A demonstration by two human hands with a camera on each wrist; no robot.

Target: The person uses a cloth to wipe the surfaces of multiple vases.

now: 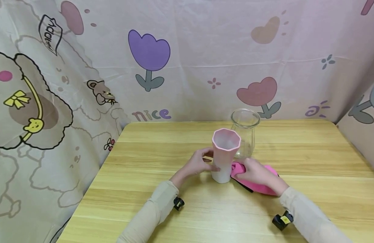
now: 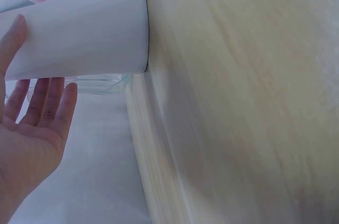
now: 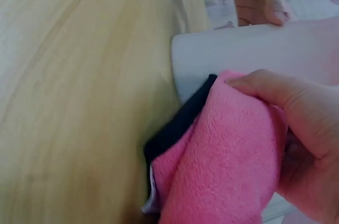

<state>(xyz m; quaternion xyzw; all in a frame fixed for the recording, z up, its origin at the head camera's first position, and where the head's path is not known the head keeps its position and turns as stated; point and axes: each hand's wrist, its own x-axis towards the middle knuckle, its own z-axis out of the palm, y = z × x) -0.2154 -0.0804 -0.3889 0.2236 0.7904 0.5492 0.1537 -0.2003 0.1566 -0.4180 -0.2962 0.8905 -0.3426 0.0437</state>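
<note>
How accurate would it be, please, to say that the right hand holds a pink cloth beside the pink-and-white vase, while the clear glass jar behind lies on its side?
Not quite: the clear glass jar stands upright, as the head view shows. The right hand does hold a pink cloth beside the pink-and-white vase.

Long, plain, cream-beige cloth makes up the left sleeve (image 1: 149, 211) and right sleeve (image 1: 311, 214), softly creased toward the wrists. Two small black cameras are worn there — the left camera (image 1: 179, 203) and the right camera (image 1: 279, 222), yellow-labelled.
</note>
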